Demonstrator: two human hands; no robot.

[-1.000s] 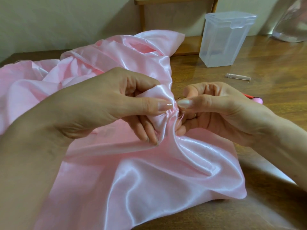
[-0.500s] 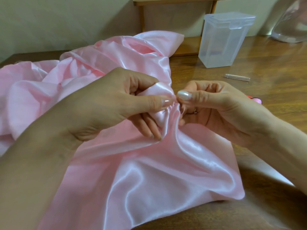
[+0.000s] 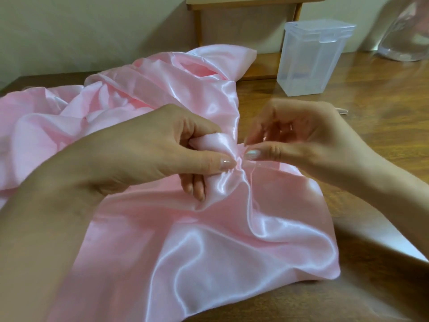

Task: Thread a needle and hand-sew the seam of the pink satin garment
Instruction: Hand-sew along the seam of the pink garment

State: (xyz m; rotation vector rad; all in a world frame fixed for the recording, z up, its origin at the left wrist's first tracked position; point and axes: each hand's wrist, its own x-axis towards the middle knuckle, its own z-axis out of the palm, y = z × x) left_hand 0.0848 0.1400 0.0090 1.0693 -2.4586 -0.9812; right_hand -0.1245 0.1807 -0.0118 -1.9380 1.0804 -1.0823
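Head view is showing us the pink garment [image 3: 209, 240] lying crumpled across the wooden table [image 3: 383, 96], its near corner spread flat and a gathered bunch lifted between both hands. Our left hand [image 3: 151, 156] is pinching that bunch, thumb against curled fingers. Our right hand [image 3: 301, 145] is blurring; its thumb is touching the gather and its fingers are curling, yet we cannot tell whether they are clamping a needle (none is showing). We are judging the satin light, limp and slippery, so gripping close beside the seam is looking wisest. Bare table is lying open to the right; a plastic box [image 3: 313, 59] is standing well behind the hands
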